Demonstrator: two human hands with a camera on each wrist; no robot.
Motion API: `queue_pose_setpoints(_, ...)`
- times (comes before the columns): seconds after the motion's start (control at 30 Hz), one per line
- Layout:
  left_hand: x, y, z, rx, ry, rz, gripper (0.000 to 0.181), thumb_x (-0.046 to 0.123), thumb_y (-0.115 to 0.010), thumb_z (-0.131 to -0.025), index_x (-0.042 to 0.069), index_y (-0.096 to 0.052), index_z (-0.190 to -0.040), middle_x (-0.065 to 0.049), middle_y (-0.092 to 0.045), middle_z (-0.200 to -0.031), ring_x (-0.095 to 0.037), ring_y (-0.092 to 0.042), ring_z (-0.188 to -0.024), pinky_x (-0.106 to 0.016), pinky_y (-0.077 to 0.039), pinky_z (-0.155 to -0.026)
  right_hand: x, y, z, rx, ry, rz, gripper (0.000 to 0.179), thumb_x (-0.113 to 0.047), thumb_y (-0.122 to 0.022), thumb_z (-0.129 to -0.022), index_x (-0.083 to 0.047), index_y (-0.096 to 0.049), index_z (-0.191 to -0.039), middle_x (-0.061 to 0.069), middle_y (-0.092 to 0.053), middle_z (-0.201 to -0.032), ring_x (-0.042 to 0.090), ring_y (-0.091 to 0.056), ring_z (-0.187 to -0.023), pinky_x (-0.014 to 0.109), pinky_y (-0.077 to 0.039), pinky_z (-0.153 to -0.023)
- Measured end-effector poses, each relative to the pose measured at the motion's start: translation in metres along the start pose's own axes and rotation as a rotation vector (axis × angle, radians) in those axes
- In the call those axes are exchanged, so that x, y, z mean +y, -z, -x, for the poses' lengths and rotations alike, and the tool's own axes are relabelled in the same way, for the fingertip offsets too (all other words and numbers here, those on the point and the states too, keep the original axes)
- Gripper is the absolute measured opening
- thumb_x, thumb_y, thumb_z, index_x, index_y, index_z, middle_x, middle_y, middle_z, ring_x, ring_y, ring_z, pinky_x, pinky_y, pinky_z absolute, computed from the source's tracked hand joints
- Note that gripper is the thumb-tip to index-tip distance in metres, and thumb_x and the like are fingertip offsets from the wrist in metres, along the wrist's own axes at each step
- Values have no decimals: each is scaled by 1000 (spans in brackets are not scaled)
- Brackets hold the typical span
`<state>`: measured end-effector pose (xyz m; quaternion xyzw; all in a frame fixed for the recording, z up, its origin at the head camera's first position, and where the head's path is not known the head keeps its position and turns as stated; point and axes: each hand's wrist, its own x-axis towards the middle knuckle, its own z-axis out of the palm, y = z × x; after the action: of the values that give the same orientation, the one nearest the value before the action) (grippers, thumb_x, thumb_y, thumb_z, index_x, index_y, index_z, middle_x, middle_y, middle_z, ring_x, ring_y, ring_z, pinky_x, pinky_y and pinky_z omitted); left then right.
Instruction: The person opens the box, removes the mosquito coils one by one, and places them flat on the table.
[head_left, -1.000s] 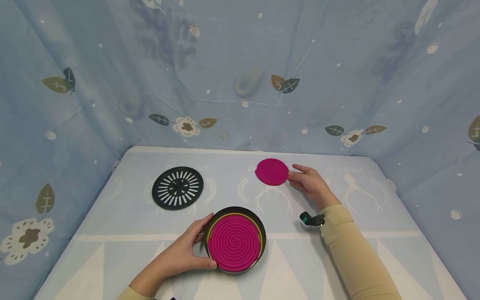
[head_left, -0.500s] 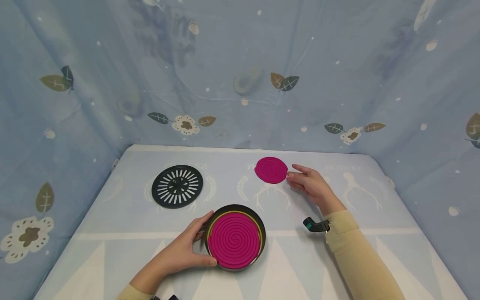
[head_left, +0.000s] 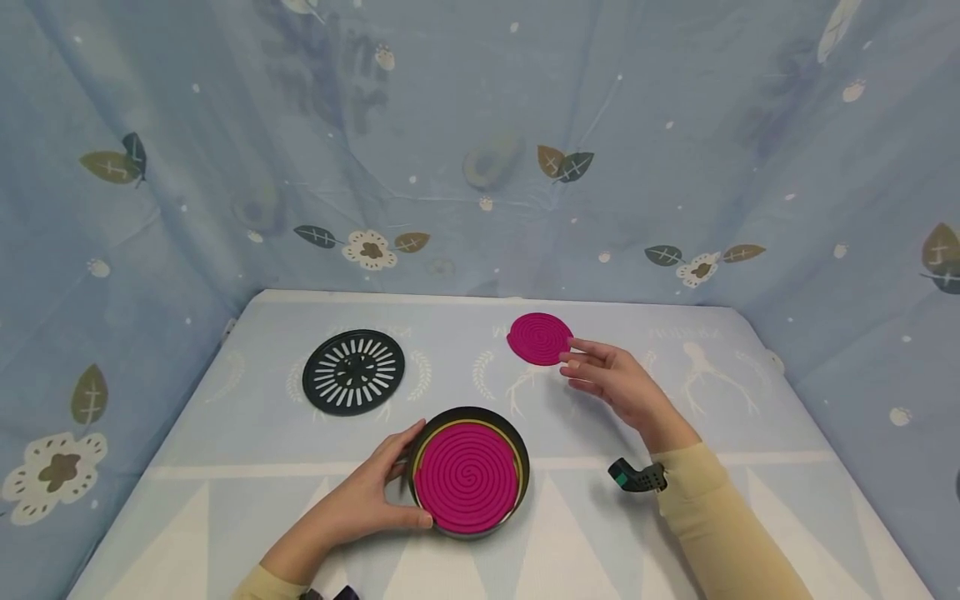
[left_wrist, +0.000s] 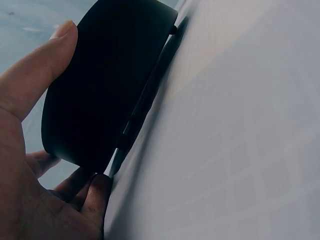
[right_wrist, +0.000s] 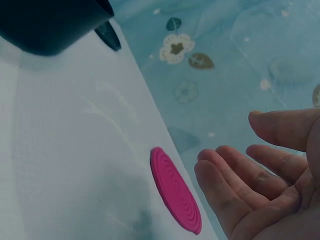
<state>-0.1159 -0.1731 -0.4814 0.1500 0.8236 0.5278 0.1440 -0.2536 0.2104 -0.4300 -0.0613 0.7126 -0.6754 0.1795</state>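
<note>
My left hand (head_left: 367, 500) grips the left side of a round black mosquito coil holder (head_left: 522, 500), its thumb at the near rim and fingers round the far side. In the left wrist view the thumb lies on the wall of the holder (left_wrist: 105, 75) and the fingers reach under its lower edge. A magenta spiral mosquito coil (head_left: 468, 477) lies inside it, within a yellow ring. A second, smaller-looking magenta coil (head_left: 538, 337) lies flat on the table farther back. Just right of that coil, my right hand (head_left: 618, 387) hovers with relaxed fingers, holding nothing.
A black slotted round lid (head_left: 353, 372) lies on the table at the back left. The patterned tablecloth (head_left: 660, 533) runs back to a blue printed curtain (head_left: 480, 150), which also closes off both sides.
My right hand has drawn away from the edge of the smaller-looking coil, shifting slightly toward me, its wrist swinging right and nearer. The left hand keeps its grip on the mosquito coil holder.
</note>
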Motion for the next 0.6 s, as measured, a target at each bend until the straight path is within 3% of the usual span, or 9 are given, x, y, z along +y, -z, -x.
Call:
queue_pose_setpoints(0.2, 1, 0, 0, -4, 7, 16, 119, 42, -93, -65, 26, -22, -159, 4, -32, -152, -12, -35, -139, -31, -38, -113, -2, -13, 8, -36, 26, 50, 61, -11, -66, -96, 4, -38, -148, 30, -48, -140, 41, -54, -123, 37, -53, -98)
queue_pose_setpoints(0.37, 2, 1, 0, 1, 19, 11, 120, 43, -93, -63, 26, -22, -159, 4, -32, -152, -13, -35, -139, -31, -37, -113, 1, -21, 10, -57, 42, 74, 60, -12, -69, -94, 2, -42, -147, 30, -50, -138, 32, -61, -116, 36, -55, -96)
queue_pose_setpoints(0.6, 2, 1, 0, -1, 13, 12, 120, 42, -93, -63, 25, -23, -159, 4, -33, -152, -12, -34, -139, -31, -37, -113, 6, -30, 14, -90, 41, 46, 57, -9, -69, -93, 3, -45, -144, 30, -50, -138, 25, -64, -112, 35, -55, -96)
